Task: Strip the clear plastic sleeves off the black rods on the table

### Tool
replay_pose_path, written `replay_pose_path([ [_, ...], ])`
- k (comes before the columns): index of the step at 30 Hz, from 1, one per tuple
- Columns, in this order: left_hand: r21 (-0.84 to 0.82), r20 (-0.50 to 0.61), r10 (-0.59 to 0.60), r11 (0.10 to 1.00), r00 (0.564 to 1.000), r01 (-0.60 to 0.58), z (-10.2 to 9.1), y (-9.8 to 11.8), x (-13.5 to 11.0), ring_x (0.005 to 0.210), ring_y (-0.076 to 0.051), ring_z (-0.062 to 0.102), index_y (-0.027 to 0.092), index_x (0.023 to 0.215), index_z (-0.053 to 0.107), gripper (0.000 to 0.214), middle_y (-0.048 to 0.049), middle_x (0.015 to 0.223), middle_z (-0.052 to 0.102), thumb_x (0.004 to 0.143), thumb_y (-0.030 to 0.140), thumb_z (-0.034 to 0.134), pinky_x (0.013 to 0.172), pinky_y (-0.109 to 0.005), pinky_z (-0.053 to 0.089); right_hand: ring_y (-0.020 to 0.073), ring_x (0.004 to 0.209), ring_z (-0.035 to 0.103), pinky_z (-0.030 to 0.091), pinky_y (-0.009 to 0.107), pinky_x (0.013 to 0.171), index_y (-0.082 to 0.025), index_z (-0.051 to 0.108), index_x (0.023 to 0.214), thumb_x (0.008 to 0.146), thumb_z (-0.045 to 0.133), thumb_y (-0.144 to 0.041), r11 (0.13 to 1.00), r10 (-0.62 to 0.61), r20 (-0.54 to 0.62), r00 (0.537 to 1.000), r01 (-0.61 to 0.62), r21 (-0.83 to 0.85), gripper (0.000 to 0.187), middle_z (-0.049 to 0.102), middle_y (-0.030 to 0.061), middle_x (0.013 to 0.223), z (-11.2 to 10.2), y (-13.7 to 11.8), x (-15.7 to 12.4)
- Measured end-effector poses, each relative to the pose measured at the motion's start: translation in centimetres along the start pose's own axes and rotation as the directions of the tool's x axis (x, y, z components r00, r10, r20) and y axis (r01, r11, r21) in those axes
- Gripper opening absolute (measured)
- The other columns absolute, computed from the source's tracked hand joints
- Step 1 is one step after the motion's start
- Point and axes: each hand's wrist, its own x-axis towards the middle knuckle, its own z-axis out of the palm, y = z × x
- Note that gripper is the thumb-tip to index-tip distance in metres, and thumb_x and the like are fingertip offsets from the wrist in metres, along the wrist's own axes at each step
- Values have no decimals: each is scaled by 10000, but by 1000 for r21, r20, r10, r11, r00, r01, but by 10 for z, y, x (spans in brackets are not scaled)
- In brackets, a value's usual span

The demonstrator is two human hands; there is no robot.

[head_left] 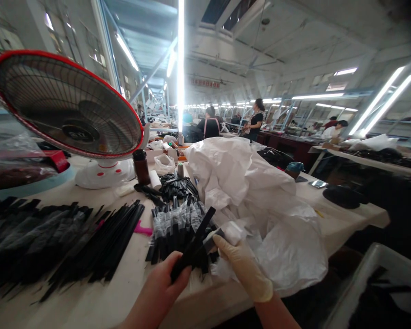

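Note:
My bare left hand [169, 283] grips black strips [197, 235], which slant up and away from my fingers. In a pale glove, my right hand [245, 267] pinches a dark grey end beside those strips. Clear plastic film [233, 230] shows at its fingertips; whether the hand holds the film or only touches it, I cannot tell. Just beyond both hands lie short black bundles [173, 224] wrapped in clear plastic. A large crumpled white plastic sheet [260, 192] spreads behind and beside my right hand.
Loose black strips [118, 240] and more wrapped bundles [30, 237] lie on the table [99, 299] at left. A red-rimmed fan [71, 105] stands behind them, near a dark bottle [141, 167]. A pale bin [376, 274] is at lower right. Several people are farther back.

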Motion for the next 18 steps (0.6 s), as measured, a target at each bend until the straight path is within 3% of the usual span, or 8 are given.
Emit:
replay_pose_path([
  [4,-128,7,-41,991,999,42,8,3,8,576,-168,560,189,833,573,255,-6,667,617,825,418,461,556,-254,423,170,630,606,479,303,637,-197,711,800,617,773,-423,977,123,181,976,-151,150,298,692,13,717,12,7,-8],
  [6,-226,100,-84,968,991,105,11,-2,8,532,-159,548,178,901,580,331,-7,660,615,811,475,467,522,-254,430,187,708,620,485,320,700,-219,718,796,655,752,-407,984,72,178,981,-99,150,238,698,9,757,10,8,-7],
  [8,-311,125,-120,938,985,154,15,-8,9,489,-147,516,167,963,584,421,6,625,597,766,530,502,480,-246,418,187,767,617,475,307,736,-224,722,806,664,748,-407,992,24,96,995,-36,121,233,697,12,790,8,9,-8],
  [10,-371,30,-156,915,987,156,17,-12,9,456,-133,465,158,1012,581,507,30,575,555,727,573,526,437,-231,379,188,753,611,473,300,712,-211,722,837,643,754,-453,993,59,71,996,-66,95,312,690,24,778,11,12,-11],
  [12,-395,-71,-183,908,981,141,17,-14,10,442,-122,421,163,1003,591,525,51,541,510,702,591,551,412,-220,338,178,699,595,467,294,667,-205,721,863,634,750,-492,988,120,157,980,-134,83,369,677,25,747,15,14,-15],
  [14,-375,-91,-209,913,974,161,14,-15,8,429,-109,386,178,887,607,457,65,516,472,676,583,593,396,-211,308,139,587,531,430,263,575,-200,728,870,637,750,-498,984,130,262,956,-157,82,379,627,7,651,15,12,-15],
  [16,-331,-64,-228,923,972,195,12,-16,5,413,-94,357,191,746,578,387,76,495,436,674,569,609,388,-203,289,91,476,396,347,231,474,-189,730,882,676,715,-512,982,59,215,975,-95,163,383,490,-35,512,11,7,-10],
  [18,-298,-47,-220,934,974,196,13,-17,1,410,-88,351,198,670,530,374,80,489,412,697,565,595,388,-197,283,75,438,286,272,223,422,-177,725,854,715,673,-529,969,-1,38,999,-8,247,382,341,-67,457,9,3,-4],
])
